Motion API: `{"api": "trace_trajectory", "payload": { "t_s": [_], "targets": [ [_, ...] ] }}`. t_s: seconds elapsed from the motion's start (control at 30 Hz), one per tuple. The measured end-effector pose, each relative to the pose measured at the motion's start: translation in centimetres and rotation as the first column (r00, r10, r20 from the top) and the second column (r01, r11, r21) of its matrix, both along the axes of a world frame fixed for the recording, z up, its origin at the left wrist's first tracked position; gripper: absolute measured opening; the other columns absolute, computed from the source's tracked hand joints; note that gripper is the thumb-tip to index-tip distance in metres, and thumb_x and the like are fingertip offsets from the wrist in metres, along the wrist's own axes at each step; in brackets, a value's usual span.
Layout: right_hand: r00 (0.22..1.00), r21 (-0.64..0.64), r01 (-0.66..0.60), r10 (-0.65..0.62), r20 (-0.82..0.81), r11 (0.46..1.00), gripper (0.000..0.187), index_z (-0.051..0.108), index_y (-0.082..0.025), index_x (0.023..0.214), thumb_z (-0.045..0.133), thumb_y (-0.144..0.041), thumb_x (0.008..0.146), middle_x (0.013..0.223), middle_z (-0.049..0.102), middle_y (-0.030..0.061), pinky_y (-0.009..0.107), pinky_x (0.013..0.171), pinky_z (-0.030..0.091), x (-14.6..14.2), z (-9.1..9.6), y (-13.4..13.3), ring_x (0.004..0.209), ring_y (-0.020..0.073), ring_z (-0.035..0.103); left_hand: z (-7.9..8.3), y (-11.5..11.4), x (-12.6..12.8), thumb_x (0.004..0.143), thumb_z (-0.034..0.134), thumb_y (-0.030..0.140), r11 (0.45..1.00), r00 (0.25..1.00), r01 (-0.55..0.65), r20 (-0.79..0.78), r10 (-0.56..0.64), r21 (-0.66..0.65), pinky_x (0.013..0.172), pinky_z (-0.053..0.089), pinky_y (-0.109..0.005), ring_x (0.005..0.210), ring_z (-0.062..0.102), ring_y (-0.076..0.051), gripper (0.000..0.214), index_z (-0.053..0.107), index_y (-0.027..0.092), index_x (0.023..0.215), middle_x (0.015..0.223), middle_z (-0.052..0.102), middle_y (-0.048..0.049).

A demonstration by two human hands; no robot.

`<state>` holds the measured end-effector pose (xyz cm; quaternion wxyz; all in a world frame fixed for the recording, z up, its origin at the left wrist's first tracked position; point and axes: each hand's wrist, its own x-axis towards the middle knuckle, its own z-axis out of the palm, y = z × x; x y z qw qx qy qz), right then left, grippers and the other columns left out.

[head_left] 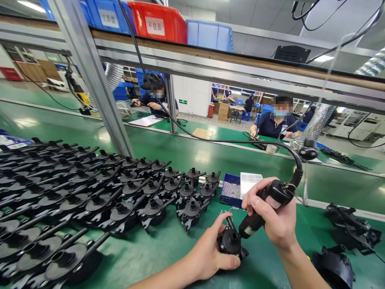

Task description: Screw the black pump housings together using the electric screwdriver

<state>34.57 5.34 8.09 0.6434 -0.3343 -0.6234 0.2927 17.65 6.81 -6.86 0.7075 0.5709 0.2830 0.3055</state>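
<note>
My left hand [210,251] is closed around a black plastic pump housing [231,241] with a round spout on top, holding it low over the green bench. In my right hand [278,224] is a black electric screwdriver [272,200], tilted with its nose down beside the housing. Whether the bit touches a screw is hidden from this angle. A thick black cable leaves the screwdriver's upper end. Just beyond my hands sits a blue box of small screws [231,188], with a few loose screws [230,210] on the bench near it.
Rows of similar black pump housings [120,212] cover the left of the bench. More black parts [333,265] lie at the right. A metal post [93,76] and a shelf with a red bin [159,22] stand ahead. Two people in masks sit across the bench.
</note>
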Motion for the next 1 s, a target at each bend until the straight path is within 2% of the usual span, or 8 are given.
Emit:
{"api": "trace_trajectory", "payload": {
  "t_s": [0.1, 0.17, 0.27, 0.43, 0.6, 0.83, 1.0],
  "targets": [
    [0.983, -0.058, 0.182, -0.180, 0.038, 0.982, 0.015, 0.065, -0.023, 0.107, 0.079, -0.026, 0.103, 0.084, 0.075, 0.0022, 0.031, 0.064, 0.057, -1.3, -0.1, 0.0, 0.068, 0.0203, 0.070, 0.3, -0.3, 0.2, 0.059, 0.089, 0.018, 1.000, 1.000, -0.018, -0.010, 0.018, -0.007, 0.080, 0.044, -0.031, 0.088, 0.054, -0.018, 0.109, 0.038, 0.026, 0.155, 0.102, 0.059, 0.0028],
    [0.963, -0.064, 0.269, -0.269, 0.005, 0.961, 0.016, 0.065, -0.023, 0.107, 0.079, -0.026, 0.100, 0.078, 0.072, -0.0002, 0.028, 0.057, 0.053, -2.0, -0.5, 0.0, 0.059, 0.0180, 0.066, 0.4, -0.6, 0.4, 0.056, 0.086, 0.015, 0.998, 0.999, -0.048, 0.001, 0.048, -0.033, 0.076, 0.044, -0.030, 0.083, 0.054, -0.016, 0.110, 0.039, 0.027, 0.155, 0.099, 0.059, 0.0045],
    [0.974, -0.049, 0.221, -0.223, -0.038, 0.974, 0.014, 0.063, -0.022, 0.103, 0.075, -0.024, 0.098, 0.073, 0.065, -0.0026, 0.026, 0.048, 0.046, -2.2, -0.9, 0.4, 0.049, 0.0145, 0.056, 0.4, -1.0, 0.7, 0.056, 0.085, 0.014, 0.995, 0.997, -0.073, 0.034, 0.076, -0.073, 0.074, 0.044, -0.028, 0.081, 0.057, -0.015, 0.112, 0.038, 0.026, 0.157, 0.100, 0.060, 0.0043],
    [0.985, -0.053, 0.117, -0.122, -0.120, 0.992, 0.012, 0.062, -0.022, 0.100, 0.073, -0.020, 0.095, 0.069, 0.064, -0.0033, 0.024, 0.044, 0.045, -1.4, -0.7, 0.7, 0.045, 0.0137, 0.055, 0.5, -1.1, 0.8, 0.056, 0.085, 0.015, 0.995, 0.996, -0.076, 0.037, 0.079, -0.062, 0.074, 0.044, -0.029, 0.085, 0.058, -0.017, 0.112, 0.039, 0.024, 0.157, 0.101, 0.062, 0.0023],
    [0.986, -0.017, 0.085, -0.087, -0.139, 0.996, 0.011, 0.064, -0.022, 0.093, 0.075, -0.020, 0.091, 0.064, 0.060, -0.0041, 0.024, 0.044, 0.042, -1.9, -0.4, -0.1, 0.042, 0.0135, 0.053, 0.6, -1.1, 0.7, 0.057, 0.086, 0.017, 0.994, 0.995, -0.078, 0.060, 0.082, -0.071, 0.079, 0.044, -0.030, 0.087, 0.056, -0.017, 0.110, 0.039, 0.026, 0.156, 0.104, 0.058, 0.0021],
    [0.982, -0.005, 0.060, -0.060, -0.177, 0.998, 0.012, 0.065, -0.022, 0.093, 0.076, -0.020, 0.091, 0.065, 0.062, -0.0038, 0.023, 0.043, 0.043, -1.8, -0.4, 0.0, 0.042, 0.0130, 0.054, 0.3, -1.0, 0.7, 0.056, 0.086, 0.019, 0.996, 0.996, -0.076, 0.049, 0.078, -0.054, 0.088, 0.044, -0.035, 0.094, 0.059, -0.021, 0.113, 0.036, 0.024, 0.157, 0.112, 0.061, -0.0014],
    [0.987, 0.010, 0.070, -0.067, -0.143, 0.998, 0.011, 0.064, -0.023, 0.098, 0.075, -0.021, 0.096, 0.068, 0.064, -0.0043, 0.023, 0.046, 0.047, -1.3, -0.5, 0.2, 0.044, 0.0134, 0.057, 0.5, -0.5, 0.7, 0.056, 0.084, 0.019, 0.998, 0.998, -0.065, 0.003, 0.065, 0.015, 0.081, 0.043, -0.032, 0.088, 0.056, -0.019, 0.108, 0.038, 0.023, 0.154, 0.104, 0.061, 0.0017]
  ]
}}
